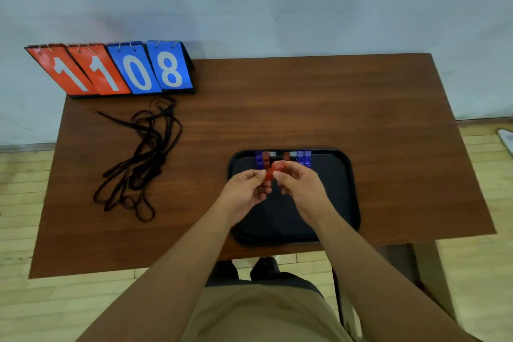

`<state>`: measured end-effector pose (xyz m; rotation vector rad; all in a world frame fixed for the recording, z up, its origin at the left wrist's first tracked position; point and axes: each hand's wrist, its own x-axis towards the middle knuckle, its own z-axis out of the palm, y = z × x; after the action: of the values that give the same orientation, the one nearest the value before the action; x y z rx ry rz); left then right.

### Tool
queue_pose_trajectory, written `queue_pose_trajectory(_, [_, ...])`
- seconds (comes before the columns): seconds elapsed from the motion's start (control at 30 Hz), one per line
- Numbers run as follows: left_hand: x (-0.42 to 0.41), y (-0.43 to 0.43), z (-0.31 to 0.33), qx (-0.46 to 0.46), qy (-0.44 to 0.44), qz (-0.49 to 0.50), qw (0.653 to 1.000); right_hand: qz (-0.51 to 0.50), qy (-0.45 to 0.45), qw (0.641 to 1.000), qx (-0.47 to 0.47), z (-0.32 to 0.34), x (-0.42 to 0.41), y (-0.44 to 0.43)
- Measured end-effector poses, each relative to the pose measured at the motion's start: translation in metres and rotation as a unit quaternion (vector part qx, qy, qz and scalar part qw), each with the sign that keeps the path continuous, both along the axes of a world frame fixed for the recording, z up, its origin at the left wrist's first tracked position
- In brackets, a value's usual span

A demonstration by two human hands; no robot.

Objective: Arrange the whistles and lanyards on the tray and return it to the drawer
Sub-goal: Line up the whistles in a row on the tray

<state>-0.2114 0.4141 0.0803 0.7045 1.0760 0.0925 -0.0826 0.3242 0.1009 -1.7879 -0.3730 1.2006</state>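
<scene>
A black tray [344, 189] lies on the wooden table near its front edge. Along the tray's far rim stands a row of several whistles, blue ones [304, 158] and red ones [266, 157], side by side. Over the tray, my left hand [247, 189] and my right hand [298, 183] meet, and both pinch red whistles [273, 171] between their fingertips. How many red whistles are held I cannot tell. A tangle of black lanyards [138, 158] lies loose on the table to the left, well apart from the tray.
A flip scoreboard [111, 69] showing 11 in red and 08 in blue stands at the table's back left corner. The table [305, 105] is against a pale wall. Light wooden floor surrounds it. No drawer is visible.
</scene>
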Motion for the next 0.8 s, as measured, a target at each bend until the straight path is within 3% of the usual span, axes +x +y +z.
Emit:
queue_pose_trajectory(0.1, [0.017,-0.006,-0.006,0.102,0.107,-0.092,0.985,-0.028,-0.04,0.998,-0.033,-0.008,0.028,-0.016])
queue_pose_trajectory(0.33, [0.027,0.015,-0.039,0.273,0.25,-0.101,0.923,-0.015,-0.184,0.969,-0.161,-0.041,0.099,-0.031])
queue_pose_trajectory(0.53, [0.034,0.027,-0.062,0.316,0.285,-0.146,0.893,0.03,-0.227,0.951,-0.208,-0.066,0.122,-0.014])
queue_pose_trajectory(0.8, [0.045,0.025,-0.082,0.326,0.269,-0.15,0.894,0.059,-0.212,0.951,-0.216,-0.085,0.131,0.001])
